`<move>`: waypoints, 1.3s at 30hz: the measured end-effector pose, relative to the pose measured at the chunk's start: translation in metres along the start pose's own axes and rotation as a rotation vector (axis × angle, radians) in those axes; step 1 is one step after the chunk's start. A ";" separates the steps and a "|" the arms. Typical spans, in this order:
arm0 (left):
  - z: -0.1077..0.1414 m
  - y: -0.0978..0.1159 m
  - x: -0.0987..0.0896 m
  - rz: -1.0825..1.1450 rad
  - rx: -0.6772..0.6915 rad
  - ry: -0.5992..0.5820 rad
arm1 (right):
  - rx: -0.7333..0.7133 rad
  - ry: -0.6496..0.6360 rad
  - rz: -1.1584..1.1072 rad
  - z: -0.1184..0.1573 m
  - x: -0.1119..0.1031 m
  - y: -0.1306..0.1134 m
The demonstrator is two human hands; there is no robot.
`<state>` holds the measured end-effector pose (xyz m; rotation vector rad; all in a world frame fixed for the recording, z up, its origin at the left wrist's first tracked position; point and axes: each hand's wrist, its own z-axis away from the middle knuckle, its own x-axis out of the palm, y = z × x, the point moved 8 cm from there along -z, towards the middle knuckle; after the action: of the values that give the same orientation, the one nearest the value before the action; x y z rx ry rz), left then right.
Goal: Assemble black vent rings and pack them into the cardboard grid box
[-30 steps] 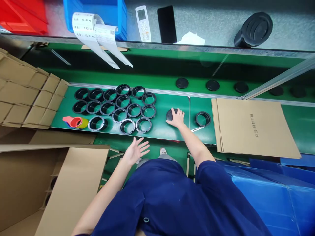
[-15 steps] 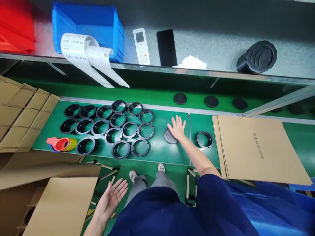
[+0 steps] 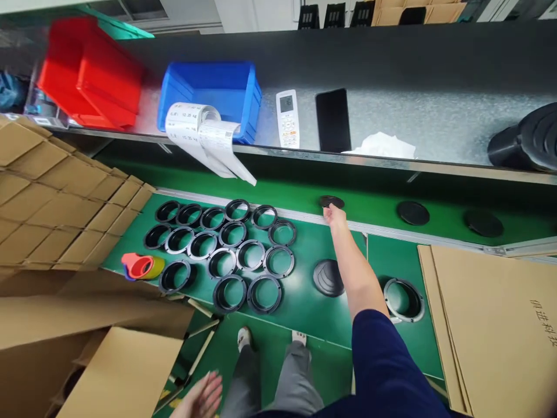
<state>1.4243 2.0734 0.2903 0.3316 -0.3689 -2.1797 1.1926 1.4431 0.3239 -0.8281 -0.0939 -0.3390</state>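
My right hand (image 3: 335, 215) reaches to the back of the green table (image 3: 304, 313), its fingers closed on the near edge of a black disc (image 3: 332, 202). Another round black disc (image 3: 328, 277) lies flat on the table, left of my right forearm. My left hand (image 3: 203, 396) hangs at the bottom of the view, palm up, fingers apart and holding nothing. Several black rings (image 3: 279, 261) stand in rows on the left half of the table. One more black ring (image 3: 404, 299) sits to the right of my arm.
Two further discs (image 3: 413, 213) lie along the back strip. Flat cardboard sheets (image 3: 491, 325) cover the right side. Stacked cardboard boxes (image 3: 65, 197) stand left, beside a red and yellow tape roll (image 3: 143, 266). The shelf above holds a blue bin (image 3: 209, 87), a remote (image 3: 288, 119) and a phone (image 3: 333, 121).
My right hand has left the disc on the table and moved to the back, taking hold of another disc. My left hand is lower in view. The camera view has shifted.
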 end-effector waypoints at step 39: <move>0.184 0.087 0.219 0.352 0.265 -1.066 | -0.992 -0.743 0.938 0.363 -0.051 0.101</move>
<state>1.2936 1.8731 0.4699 -0.7508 -1.1949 -1.7799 1.1962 1.7864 0.4865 -1.8300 -0.2201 0.9084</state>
